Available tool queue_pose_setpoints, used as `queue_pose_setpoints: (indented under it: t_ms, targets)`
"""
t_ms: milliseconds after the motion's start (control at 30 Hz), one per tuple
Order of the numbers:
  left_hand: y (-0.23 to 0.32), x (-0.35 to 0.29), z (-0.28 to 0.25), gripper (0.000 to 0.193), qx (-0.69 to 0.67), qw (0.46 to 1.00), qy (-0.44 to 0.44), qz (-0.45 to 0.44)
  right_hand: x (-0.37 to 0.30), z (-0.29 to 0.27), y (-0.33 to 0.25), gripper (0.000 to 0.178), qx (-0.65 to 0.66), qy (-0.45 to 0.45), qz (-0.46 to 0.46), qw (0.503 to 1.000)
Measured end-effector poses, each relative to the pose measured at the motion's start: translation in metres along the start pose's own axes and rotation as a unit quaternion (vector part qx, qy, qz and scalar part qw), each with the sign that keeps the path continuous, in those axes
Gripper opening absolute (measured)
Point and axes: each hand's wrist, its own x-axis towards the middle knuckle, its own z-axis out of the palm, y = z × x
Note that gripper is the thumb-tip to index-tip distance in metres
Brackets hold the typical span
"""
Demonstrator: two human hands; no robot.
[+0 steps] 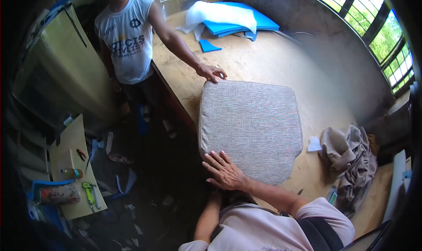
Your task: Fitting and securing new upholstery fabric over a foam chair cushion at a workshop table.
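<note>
A grey woven-fabric seat cushion (250,123) with piped edges lies flat on the wooden table, its left side at the table's edge. Across its near left corner rests my right hand (226,172), open, fingers spread over the fabric. My left forearm (207,220) reaches up beneath that same corner; the left hand is hidden behind my right hand and the cushion's edge, so its fingers do not show. At the far left corner, another person's hand (212,72) touches the cushion.
The table (316,103) also bears blue foam sheets (239,20), white wadding (215,14), a blue foam scrap (209,46) and crumpled brown fabric (349,158). A person in a sleeveless white shirt (127,40) stands beyond its left edge. Pliers (81,154) lie on a board (66,139) at left.
</note>
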Motion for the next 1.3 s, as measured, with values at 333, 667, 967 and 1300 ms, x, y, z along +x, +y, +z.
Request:
queue_pose_setpoints:
  t_ms: [333,667,967,1300]
  targets:
    - [0.194,0.160,-0.203,0.067,-0.290,0.928,0.059,-0.229,-0.197,-0.024,0.052,0.070,-0.004,0.162,0.349,0.923]
    - [0.172,0.154,-0.211,0.056,-0.241,0.936,-0.077,-0.244,-0.215,0.001,0.073,0.094,0.382,0.340,0.519,0.685]
    - [0.231,-0.024,-0.208,0.049,-0.160,0.925,-0.037,-0.342,-0.183,-0.039,0.194,0.092,0.299,0.246,0.497,0.777]
    - [0.057,-0.124,-0.151,0.026,0.076,0.901,-0.425,-0.037,-0.088,-0.059,0.296,0.071,-0.104,0.146,0.457,0.871]
